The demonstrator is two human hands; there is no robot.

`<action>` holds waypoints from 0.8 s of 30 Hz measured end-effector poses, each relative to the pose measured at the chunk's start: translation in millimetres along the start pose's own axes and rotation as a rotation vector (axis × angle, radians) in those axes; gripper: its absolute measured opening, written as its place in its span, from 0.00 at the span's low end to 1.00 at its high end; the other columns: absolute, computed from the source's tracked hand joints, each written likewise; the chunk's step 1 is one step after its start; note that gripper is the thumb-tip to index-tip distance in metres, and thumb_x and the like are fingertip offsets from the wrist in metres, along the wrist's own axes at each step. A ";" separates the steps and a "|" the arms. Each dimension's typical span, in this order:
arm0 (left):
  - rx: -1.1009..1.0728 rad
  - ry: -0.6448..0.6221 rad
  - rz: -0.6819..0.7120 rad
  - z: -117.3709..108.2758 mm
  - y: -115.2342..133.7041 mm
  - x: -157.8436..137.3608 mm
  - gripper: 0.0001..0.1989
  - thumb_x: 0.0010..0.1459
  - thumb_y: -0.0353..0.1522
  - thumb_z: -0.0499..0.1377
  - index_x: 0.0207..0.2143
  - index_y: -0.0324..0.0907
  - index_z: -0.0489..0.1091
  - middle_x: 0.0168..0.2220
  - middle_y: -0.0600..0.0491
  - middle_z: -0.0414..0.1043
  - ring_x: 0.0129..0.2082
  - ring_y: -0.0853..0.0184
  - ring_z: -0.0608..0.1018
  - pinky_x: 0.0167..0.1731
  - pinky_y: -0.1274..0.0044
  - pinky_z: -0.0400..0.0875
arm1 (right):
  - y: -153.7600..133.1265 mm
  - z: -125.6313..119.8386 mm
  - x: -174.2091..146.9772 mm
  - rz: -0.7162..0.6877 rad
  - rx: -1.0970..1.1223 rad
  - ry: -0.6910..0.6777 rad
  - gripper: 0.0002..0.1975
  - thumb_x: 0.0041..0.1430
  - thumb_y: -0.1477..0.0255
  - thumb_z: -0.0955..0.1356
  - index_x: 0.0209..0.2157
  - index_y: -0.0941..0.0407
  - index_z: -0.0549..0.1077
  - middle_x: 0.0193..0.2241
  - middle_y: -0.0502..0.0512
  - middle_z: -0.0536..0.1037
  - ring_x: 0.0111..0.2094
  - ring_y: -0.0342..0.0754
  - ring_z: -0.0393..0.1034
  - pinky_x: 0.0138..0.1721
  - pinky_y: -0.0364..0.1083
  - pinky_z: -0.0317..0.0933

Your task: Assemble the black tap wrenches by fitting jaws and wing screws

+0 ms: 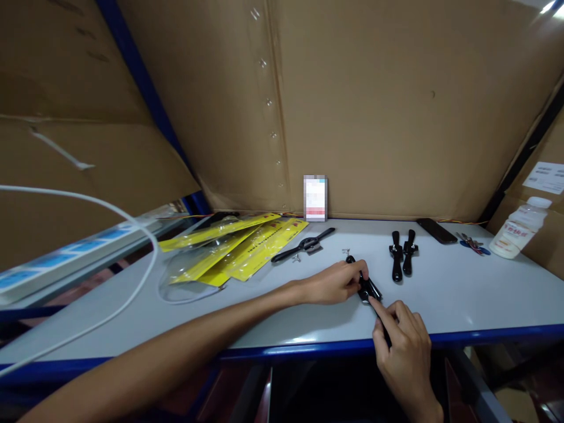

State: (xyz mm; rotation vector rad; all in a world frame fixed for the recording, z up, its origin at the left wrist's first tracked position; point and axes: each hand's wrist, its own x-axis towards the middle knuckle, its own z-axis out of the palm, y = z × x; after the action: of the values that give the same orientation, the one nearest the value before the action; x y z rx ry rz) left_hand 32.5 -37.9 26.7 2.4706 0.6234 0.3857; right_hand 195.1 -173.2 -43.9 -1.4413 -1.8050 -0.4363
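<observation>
The bare left forearm (185,346) crosses the lower left of the frame and ends in the left hand (337,282). The work is a glossy black two-handled tool (366,286), set obliquely right of centre above the table's front edge. The left hand curls its fingers onto the upper handle; its exact fingertip contact is hidden. The right hand (403,343) holds the lower handle between thumb and fingers, index finger extended to the bright metal part at the tool's middle. The step in hand appears to be handling or adjusting that middle section; the next move likely calls for one steady hand and light fingertip pressure. Just beyond lies a small winged metal piece (346,251). Upper right of the tool, two matching black tools (397,258) lie side by side; left of centre, another slim-handled tool (304,244) rests near yellow card packages (264,249) with clear, shiny plastic. The tabletop (467,294) is smooth and pale, backed by matte brown cardboard (374,117).
</observation>
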 end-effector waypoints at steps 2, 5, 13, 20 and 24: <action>-0.010 -0.006 -0.004 0.2 0.3 0.1 0.13 0.58 0.22 0.53 0.45 0.40 0.66 0.27 0.57 0.72 0.24 0.71 0.69 0.26 0.80 0.57 | -0.1 -0.1 0.1 0.002 -0.002 -0.008 0.20 0.63 0.80 0.63 0.53 0.55 0.75 0.29 0.51 0.68 0.31 0.47 0.61 0.36 0.48 0.52; -0.030 -0.015 -0.035 0.5 1.3 0.0 0.09 0.60 0.27 0.56 0.45 0.40 0.66 0.26 0.58 0.71 0.24 0.70 0.68 0.26 0.79 0.57 | -0.1 -0.2 0.2 0.004 -0.006 -0.009 0.19 0.62 0.80 0.62 0.52 0.55 0.75 0.29 0.51 0.68 0.31 0.47 0.61 0.36 0.48 0.52; -0.046 -0.004 -0.077 2.7 2.4 -0.2 0.09 0.60 0.28 0.59 0.44 0.40 0.67 0.25 0.59 0.68 0.24 0.71 0.68 0.25 0.80 0.57 | 0.8 0.0 0.8 -0.008 -0.034 -0.022 0.21 0.63 0.80 0.62 0.55 0.54 0.74 0.29 0.51 0.67 0.31 0.47 0.61 0.35 0.48 0.52; 0.005 0.102 -0.089 -13.4 -0.3 2.1 0.06 0.61 0.30 0.58 0.41 0.40 0.69 0.24 0.59 0.69 0.23 0.72 0.67 0.24 0.80 0.56 | 0.3 -0.7 0.0 0.002 -0.030 -0.028 0.21 0.63 0.80 0.62 0.54 0.55 0.75 0.29 0.51 0.68 0.31 0.47 0.61 0.35 0.48 0.52; 0.161 0.482 -0.151 -47.0 -27.1 4.2 0.04 0.61 0.29 0.54 0.35 0.40 0.69 0.21 0.59 0.66 0.22 0.71 0.66 0.26 0.80 0.55 | -0.7 -1.2 0.0 0.006 -0.026 -0.033 0.21 0.63 0.80 0.62 0.54 0.54 0.76 0.29 0.51 0.68 0.30 0.46 0.61 0.35 0.48 0.53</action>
State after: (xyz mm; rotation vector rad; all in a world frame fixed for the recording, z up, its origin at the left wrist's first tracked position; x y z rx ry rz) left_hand 8.2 5.2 49.3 2.4668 1.0650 0.9149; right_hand 194.9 -174.3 -43.0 -1.4793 -1.8262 -0.4363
